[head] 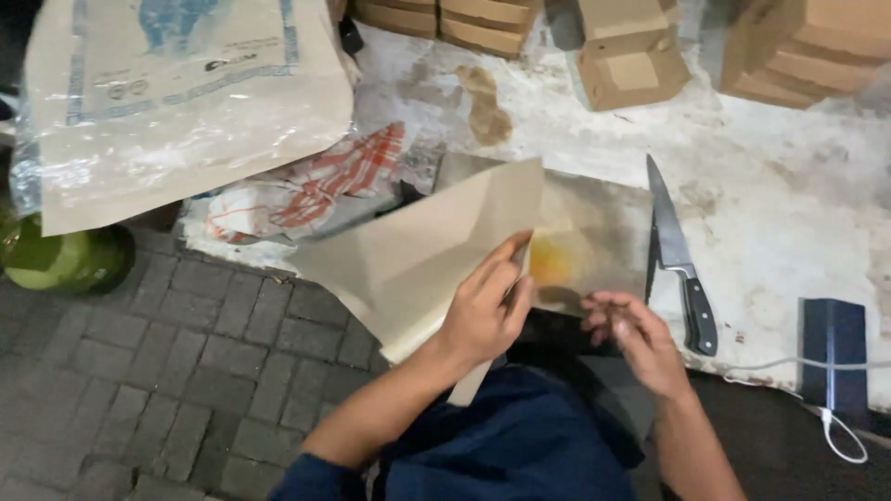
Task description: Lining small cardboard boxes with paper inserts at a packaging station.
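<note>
My left hand [487,306] grips the edge of a sheet of brown paper [422,255] and holds it lifted and tilted over the table's near edge. Under it lies another brown sheet [594,232] flat on the table, with an orange-yellow smear on it. My right hand [631,329] hovers just right of the left one, fingers loosely curled and apart, holding nothing, near the flat sheet's front edge. A kitchen knife [677,255] with a black handle lies on the table right of the sheets, its tip pointing away from me.
The white, stained table [789,186] carries cardboard boxes [631,56] along its far side and a dark power bank [832,353] with a white cable at the right. At left are a large paper sack [186,102], a checked cloth [316,186], a green gas cylinder [60,260] and paving-stone floor [186,371].
</note>
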